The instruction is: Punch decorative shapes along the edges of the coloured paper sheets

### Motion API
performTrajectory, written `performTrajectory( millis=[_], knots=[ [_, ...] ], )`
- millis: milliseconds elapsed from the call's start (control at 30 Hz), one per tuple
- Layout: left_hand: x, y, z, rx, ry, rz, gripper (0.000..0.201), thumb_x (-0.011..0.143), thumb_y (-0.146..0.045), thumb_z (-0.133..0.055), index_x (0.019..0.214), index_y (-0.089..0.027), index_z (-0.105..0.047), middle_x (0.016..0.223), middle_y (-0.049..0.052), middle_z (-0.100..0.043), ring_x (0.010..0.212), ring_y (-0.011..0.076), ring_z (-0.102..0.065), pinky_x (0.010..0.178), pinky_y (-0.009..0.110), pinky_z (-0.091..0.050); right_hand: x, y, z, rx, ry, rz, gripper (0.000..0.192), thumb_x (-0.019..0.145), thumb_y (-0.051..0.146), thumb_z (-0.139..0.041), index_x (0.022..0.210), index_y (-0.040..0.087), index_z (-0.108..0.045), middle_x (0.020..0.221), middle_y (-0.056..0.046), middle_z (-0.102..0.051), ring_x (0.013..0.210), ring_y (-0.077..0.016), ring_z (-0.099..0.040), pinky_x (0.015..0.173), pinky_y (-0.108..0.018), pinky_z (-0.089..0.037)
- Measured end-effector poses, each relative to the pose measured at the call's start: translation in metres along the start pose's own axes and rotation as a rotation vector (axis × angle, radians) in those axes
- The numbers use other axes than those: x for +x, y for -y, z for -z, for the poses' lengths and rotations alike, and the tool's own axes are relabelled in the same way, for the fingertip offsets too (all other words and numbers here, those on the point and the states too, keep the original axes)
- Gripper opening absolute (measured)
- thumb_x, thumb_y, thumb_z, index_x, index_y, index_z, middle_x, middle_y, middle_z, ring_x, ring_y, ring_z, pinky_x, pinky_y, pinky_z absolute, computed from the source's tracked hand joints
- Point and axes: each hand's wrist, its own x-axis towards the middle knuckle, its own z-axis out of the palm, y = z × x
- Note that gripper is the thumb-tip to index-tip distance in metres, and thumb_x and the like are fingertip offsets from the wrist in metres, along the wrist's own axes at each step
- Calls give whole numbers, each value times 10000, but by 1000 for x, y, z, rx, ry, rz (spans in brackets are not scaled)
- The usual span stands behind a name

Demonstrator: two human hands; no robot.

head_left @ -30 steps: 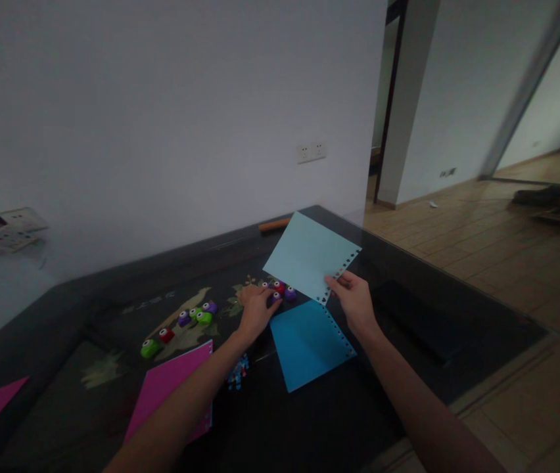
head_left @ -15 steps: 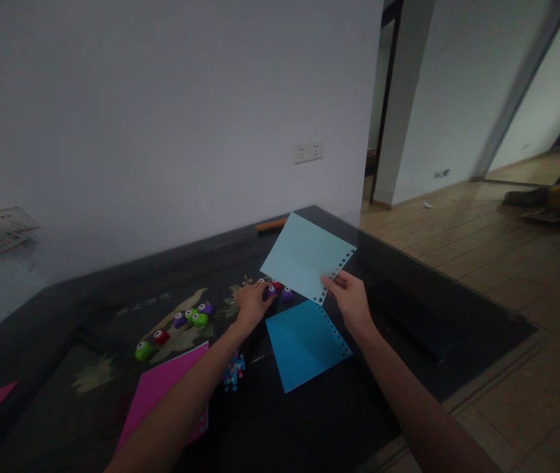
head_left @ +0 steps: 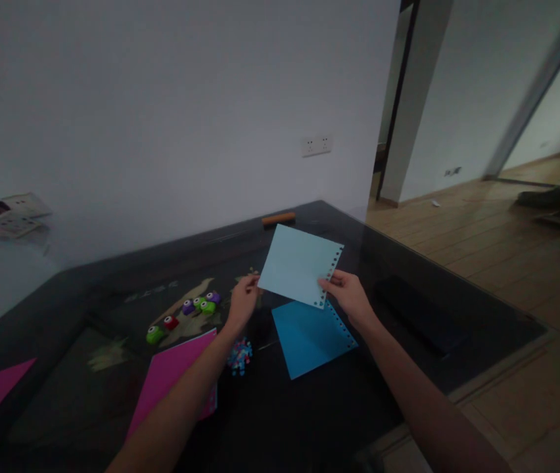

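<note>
A light blue sheet of paper (head_left: 300,263) is held up above the table, tilted, with a row of small punched holes along its right edge. My right hand (head_left: 351,295) is closed on that edge, thumb in front. At the sheet's left corner, the fingers of my left hand (head_left: 244,295) are pinched together on the paper. Partly beneath it, a darker blue sheet (head_left: 312,345) lies on the table, also punched along its right side.
Left of my hands stand small one-eyed figures in green (head_left: 154,335), red (head_left: 171,322) and purple (head_left: 188,307). A pink sheet (head_left: 176,374) lies partly under my left forearm, beside a multicoloured spiky cluster (head_left: 239,357). An orange-brown bar (head_left: 279,219) lies by the wall; a dark slab (head_left: 418,315) is at right.
My left hand has left the purple and red figures and come to the light blue sheet's left corner. The sheet has shifted lower and now hides those figures.
</note>
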Motion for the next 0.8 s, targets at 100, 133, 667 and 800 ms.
performTrajectory(
  millis=[100,133,667,800],
  knots=[
    [-13,-9,15,-129,25,89,500,852,-506,-373,973,-112,-655,833,79,-682,760,200,-625,669,295,-473,-3,-4,-4,-30,129,-107,278,618,271,-716,853,127,-681,789,-74,-726,650,-190,-654,624,-322,-515],
    [-18,-12,19,-158,37,116,531,841,-544,-375,938,-109,-664,798,73,-684,733,197,-623,649,286,-470,-4,-5,-6,-46,162,-137,265,624,258,-712,853,127,-681,791,-74,-726,661,-191,-657,631,-323,-518],
    [-77,-20,35,-363,213,344,417,665,-531,-633,776,-130,-662,665,37,-678,589,178,-613,538,261,-467,-3,-10,-9,-235,163,-217,211,631,281,-720,779,156,-639,662,-3,-652,568,-116,-579,578,-253,-460],
    [-79,-24,34,-354,263,329,382,683,-500,-631,771,-131,-670,673,37,-684,621,192,-624,555,266,-469,-2,-11,-6,-247,117,-205,229,612,286,-727,778,159,-633,653,8,-643,564,-112,-566,562,-245,-446]
  ],
)
